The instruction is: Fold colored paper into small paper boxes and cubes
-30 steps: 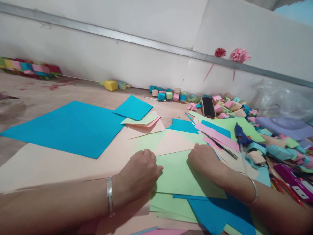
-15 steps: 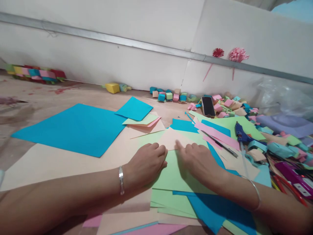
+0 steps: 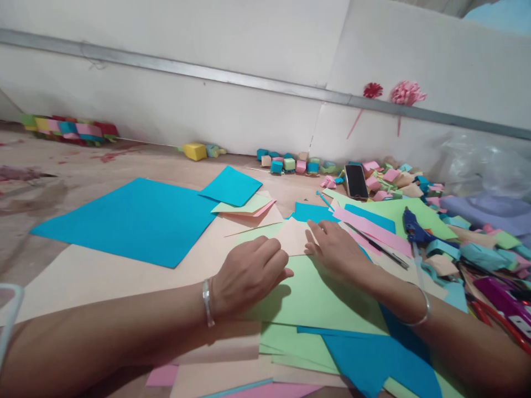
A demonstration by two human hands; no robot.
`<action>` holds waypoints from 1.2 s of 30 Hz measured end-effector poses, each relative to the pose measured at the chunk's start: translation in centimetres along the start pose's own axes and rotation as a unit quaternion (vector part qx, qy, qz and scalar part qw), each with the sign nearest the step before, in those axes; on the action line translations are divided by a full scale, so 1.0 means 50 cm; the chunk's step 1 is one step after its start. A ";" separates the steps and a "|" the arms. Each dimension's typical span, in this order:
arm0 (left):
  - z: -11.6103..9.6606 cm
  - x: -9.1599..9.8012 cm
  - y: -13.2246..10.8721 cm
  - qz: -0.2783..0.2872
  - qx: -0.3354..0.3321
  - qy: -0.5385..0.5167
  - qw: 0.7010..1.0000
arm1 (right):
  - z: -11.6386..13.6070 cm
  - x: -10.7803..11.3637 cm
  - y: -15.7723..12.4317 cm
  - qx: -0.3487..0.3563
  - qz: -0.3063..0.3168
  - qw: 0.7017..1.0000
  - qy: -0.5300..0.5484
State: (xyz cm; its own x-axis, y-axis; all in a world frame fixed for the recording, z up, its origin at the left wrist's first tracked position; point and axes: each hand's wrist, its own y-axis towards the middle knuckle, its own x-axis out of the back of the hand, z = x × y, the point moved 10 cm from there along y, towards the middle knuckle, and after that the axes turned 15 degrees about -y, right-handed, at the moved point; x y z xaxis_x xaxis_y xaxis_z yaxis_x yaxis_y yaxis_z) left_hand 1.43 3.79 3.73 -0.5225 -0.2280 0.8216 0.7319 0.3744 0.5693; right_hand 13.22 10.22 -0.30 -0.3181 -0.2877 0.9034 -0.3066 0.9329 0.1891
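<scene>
A light green paper sheet [image 3: 315,296] lies on top of a pile of coloured sheets in front of me. My left hand [image 3: 249,273] rests on the sheet's left edge with its fingers curled and pressed down on it. My right hand [image 3: 338,251] lies flat on the sheet's far edge, fingers stretched toward the left, next to a peach sheet [image 3: 294,237]. Both wrists wear a silver bangle.
A large blue sheet [image 3: 133,218] lies to the left, a smaller blue square [image 3: 232,185] behind it. A phone [image 3: 357,181], a blue glue gun [image 3: 415,228], a pen [image 3: 379,247] and folded paper cubes [image 3: 286,163] lie at the right and back, by the white wall.
My right hand went from a fist at the sheet's right corner to flat fingers sliding left along its far edge. My left hand shifted slightly forward. The view drifted left.
</scene>
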 end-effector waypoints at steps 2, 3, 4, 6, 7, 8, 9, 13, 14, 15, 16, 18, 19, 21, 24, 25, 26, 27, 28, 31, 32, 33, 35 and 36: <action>-0.002 0.009 -0.003 -0.027 -0.009 -0.014 0.999 | -0.003 -0.014 0.006 -0.010 -0.005 0.998 0.061; 0.001 0.008 -0.004 -0.029 -0.004 -0.028 0.999 | -0.008 -0.021 0.009 -0.018 -0.007 0.996 0.085; 0.006 0.006 -0.005 -0.027 0.006 -0.047 0.999 | -0.013 -0.028 0.012 -0.023 -0.010 0.994 0.106; 0.019 -0.001 -0.006 -0.021 0.035 -0.107 0.993 | -0.026 -0.039 0.018 -0.029 -0.015 0.990 0.139; 0.028 -0.004 -0.006 -0.018 0.055 -0.150 0.987 | -0.033 -0.045 0.021 -0.030 -0.017 0.988 0.151; 0.037 -0.007 -0.006 -0.018 0.079 -0.202 0.976 | -0.040 -0.049 0.024 -0.032 -0.018 0.986 0.161; 0.049 -0.009 -0.007 -0.025 0.107 -0.259 0.959 | -0.047 -0.054 0.027 -0.035 -0.018 0.984 0.174; 0.100 -0.024 -0.018 -0.081 0.235 -0.489 0.836 | -0.060 -0.062 0.031 -0.038 -0.019 0.976 0.216; 0.107 -0.034 -0.022 -0.087 0.260 -0.542 0.795 | -0.058 -0.062 0.030 -0.037 -0.018 0.974 0.222; 0.110 -0.045 -0.024 -0.086 0.279 -0.592 0.751 | -0.054 -0.061 0.028 -0.035 -0.018 0.973 0.228; 0.110 -0.057 -0.026 -0.084 0.293 -0.637 0.708 | -0.050 -0.059 0.025 -0.033 -0.017 0.972 0.230; 0.108 -0.075 -0.029 -0.082 0.315 -0.705 0.631 | -0.039 -0.056 0.020 -0.029 -0.013 0.975 0.222; 0.108 -0.082 -0.031 -0.081 0.325 -0.727 0.600 | -0.034 -0.055 0.017 -0.029 -0.008 0.976 0.214; 0.105 -0.095 -0.035 -0.075 0.343 -0.753 0.557 | -0.029 -0.059 0.013 -0.033 0.008 0.978 0.204; 0.103 -0.106 -0.040 -0.065 0.358 -0.767 0.528 | -0.030 -0.070 0.012 -0.043 0.024 0.975 0.214; 0.104 -0.108 -0.040 -0.065 0.358 -0.770 0.525 | -0.031 -0.072 0.013 -0.044 0.024 0.974 0.219; 0.105 -0.109 -0.041 -0.066 0.358 -0.772 0.521 | -0.031 -0.072 0.014 -0.042 0.021 0.973 0.224; 0.107 -0.111 -0.042 -0.068 0.358 -0.774 0.518 | -0.032 -0.070 0.015 -0.039 0.013 0.972 0.230; 0.109 -0.112 -0.044 -0.069 0.360 -0.774 0.516 | -0.033 -0.063 0.016 -0.036 0.000 0.970 0.241; 0.111 -0.116 -0.047 -0.067 0.369 -0.770 0.517 | -0.034 -0.008 0.008 -0.019 -0.086 0.952 0.293; 0.110 -0.116 -0.047 -0.066 0.368 -0.767 0.521 | -0.032 0.020 0.000 -0.007 -0.128 0.942 0.310; 0.109 -0.115 -0.046 -0.064 0.366 -0.763 0.530 | -0.028 0.050 -0.011 0.010 -0.172 0.931 0.321; 0.105 -0.110 -0.042 -0.056 0.355 -0.749 0.557 | -0.015 0.104 -0.038 0.043 -0.251 0.914 0.315; 0.103 -0.107 -0.040 -0.052 0.345 -0.740 0.575 | -0.008 0.123 -0.052 0.053 -0.281 0.911 0.299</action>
State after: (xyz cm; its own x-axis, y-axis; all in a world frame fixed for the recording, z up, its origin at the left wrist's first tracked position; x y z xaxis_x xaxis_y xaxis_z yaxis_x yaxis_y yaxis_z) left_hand 0.55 8.88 -1.95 -0.7219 0.5423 -0.4299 0.5819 0.8119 0.0470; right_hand 12.40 6.13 4.92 0.4508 -0.5142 0.7297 -0.3645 0.6402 0.6763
